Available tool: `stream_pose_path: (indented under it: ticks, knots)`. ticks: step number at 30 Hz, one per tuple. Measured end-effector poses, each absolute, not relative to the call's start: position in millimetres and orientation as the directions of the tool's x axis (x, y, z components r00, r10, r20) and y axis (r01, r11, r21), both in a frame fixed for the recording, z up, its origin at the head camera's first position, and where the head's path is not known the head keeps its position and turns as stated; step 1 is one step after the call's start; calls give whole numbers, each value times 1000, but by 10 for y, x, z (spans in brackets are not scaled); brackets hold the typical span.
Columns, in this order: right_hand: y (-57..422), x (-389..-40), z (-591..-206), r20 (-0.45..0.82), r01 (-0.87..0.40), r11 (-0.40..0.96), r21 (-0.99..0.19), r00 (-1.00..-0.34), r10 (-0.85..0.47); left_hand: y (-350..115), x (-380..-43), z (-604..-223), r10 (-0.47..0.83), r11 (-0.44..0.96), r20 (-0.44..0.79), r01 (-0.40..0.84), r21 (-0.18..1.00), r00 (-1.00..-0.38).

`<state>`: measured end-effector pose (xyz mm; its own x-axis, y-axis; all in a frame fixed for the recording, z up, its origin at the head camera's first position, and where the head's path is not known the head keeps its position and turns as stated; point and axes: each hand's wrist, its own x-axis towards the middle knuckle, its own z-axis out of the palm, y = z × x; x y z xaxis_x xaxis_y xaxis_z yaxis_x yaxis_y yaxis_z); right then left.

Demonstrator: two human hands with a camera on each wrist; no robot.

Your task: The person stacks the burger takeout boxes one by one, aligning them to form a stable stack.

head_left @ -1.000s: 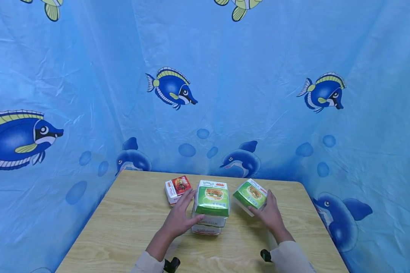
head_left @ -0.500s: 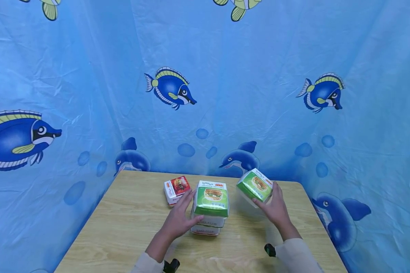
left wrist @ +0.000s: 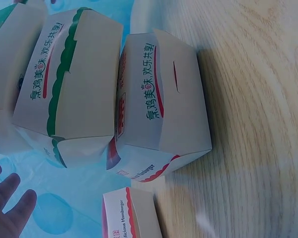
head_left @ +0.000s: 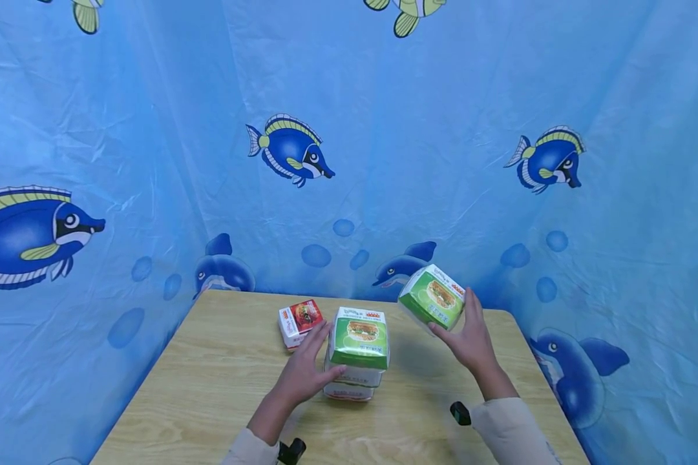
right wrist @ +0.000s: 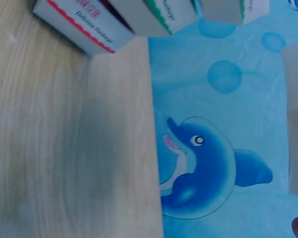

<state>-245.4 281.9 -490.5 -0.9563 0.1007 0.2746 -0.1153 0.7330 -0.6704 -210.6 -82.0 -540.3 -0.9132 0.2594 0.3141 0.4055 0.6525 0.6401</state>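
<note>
We count three stacked boxes (head_left: 358, 354) beside the loosely spread left hand (head_left: 304, 373), one lifted box (head_left: 434, 299) the right hand (head_left: 470, 340) grips, one partly hidden red box (head_left: 296, 325).

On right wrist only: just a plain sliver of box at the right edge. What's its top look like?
Observer: Head view: the held box in the right hand has a green top with a burger picture.
Operator: Left hand?
Observer: Left hand is at the left side of the stack; contact unclear.
Operator: Any loose box?
Observer: Yes, a red-and-white box on the table, left of the stack.
</note>
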Motion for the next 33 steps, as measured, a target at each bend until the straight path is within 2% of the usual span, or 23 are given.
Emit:
stream_pose_path:
  ticks: [13, 33]
  knots:
    - [2709, -2395, -4660, 309, -208, 706, -676, -951, 16, -814, -2083, -5393, 270, 638, 325, 421, 645, -906]
    - [2455, -2342, -4559, 374, -344, 691, -636, -920, -114, -792, -2071, -5361, 266, 628, 330, 422, 654, -906]
